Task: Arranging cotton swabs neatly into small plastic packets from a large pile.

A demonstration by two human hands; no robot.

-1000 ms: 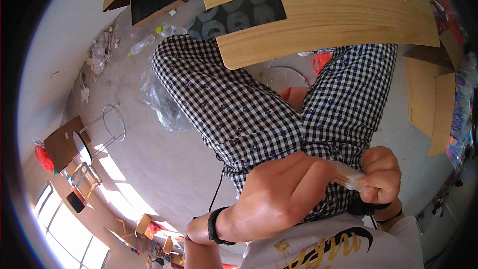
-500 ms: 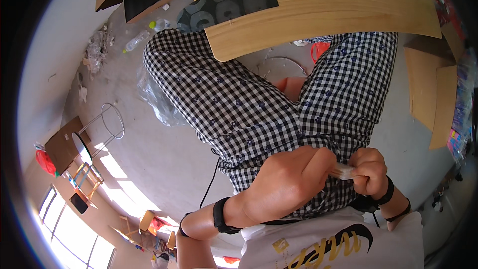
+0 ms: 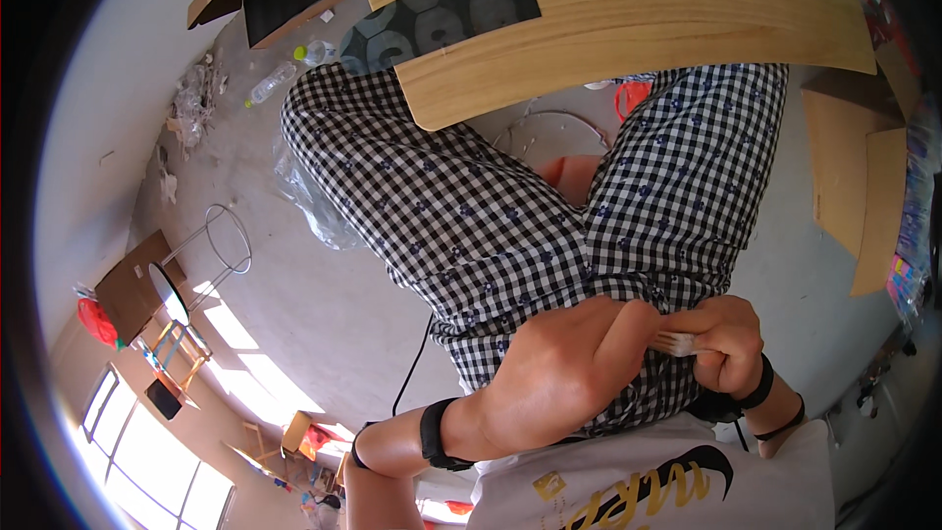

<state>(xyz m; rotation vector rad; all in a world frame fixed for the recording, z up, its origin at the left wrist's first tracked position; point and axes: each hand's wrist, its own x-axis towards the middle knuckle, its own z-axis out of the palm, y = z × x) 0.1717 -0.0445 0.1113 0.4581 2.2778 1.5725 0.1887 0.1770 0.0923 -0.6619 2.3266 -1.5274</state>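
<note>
My left hand [image 3: 569, 368] and my right hand [image 3: 728, 339] meet over my lap, above black-and-white checked trousers [image 3: 491, 216]. Between them sits a small pale, clear-looking object [image 3: 675, 342]; both hands' fingers close on it. What the object is cannot be told. A black band circles my left wrist [image 3: 433, 432], and dark bands sit on my right wrist [image 3: 760, 391].
A light wooden table [image 3: 628, 20] with a dark patterned panel [image 3: 442, 15] lies ahead of my knees. Wooden boards [image 3: 849, 177] lean at the right. Clear plastic wrap [image 3: 314, 198], a bottle [image 3: 270, 83] and a round wire stand [image 3: 228, 240] lie on the grey floor.
My hands have drawn lower and closer to my body, and the pale object now shows shorter between them. The view has tilted, shifting the table upward.
</note>
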